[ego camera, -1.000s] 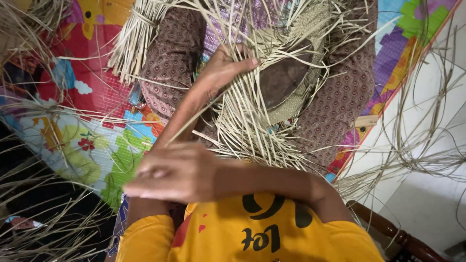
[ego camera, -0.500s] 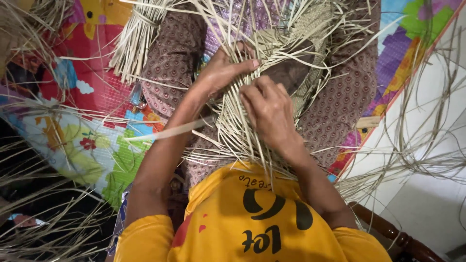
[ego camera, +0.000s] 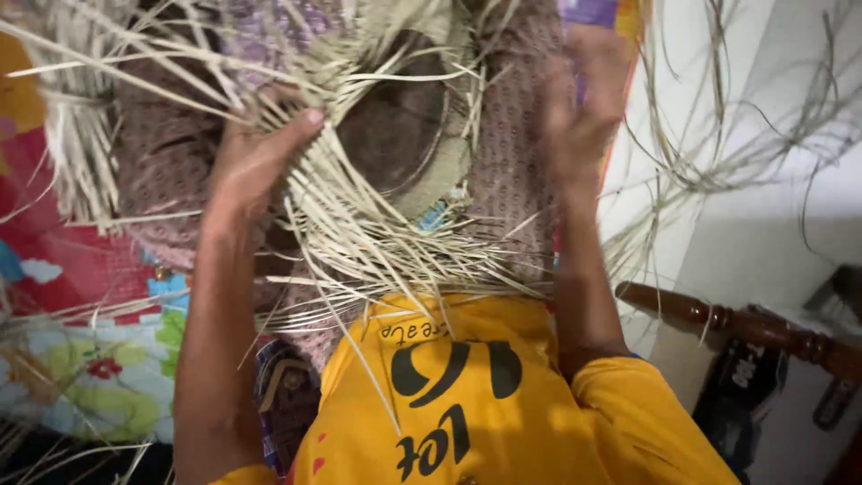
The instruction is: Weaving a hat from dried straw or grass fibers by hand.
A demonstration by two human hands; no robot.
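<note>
Left hand clamped on half-woven pale straw ring over lap, loose strands fanning toward yellow shirt. Right hand lifted off to right, blurred, fingers apparently spread, farther away.

**Lower right.** A dark package or bag stood beneath the turned wooden rail, below and well to the right of your raised right hand. It was black and roughly oblong, with a small patch of white print on its upper face, and the frame edge cut off its lower part.

**Far right.** Just beside it hung or leaned a dark red-brown item, too blurred for you to tell whether it was a package.

**Centre bottom.** Your yellow shirt carried large black printed characters, with a short line of small black script near the collar.
</note>
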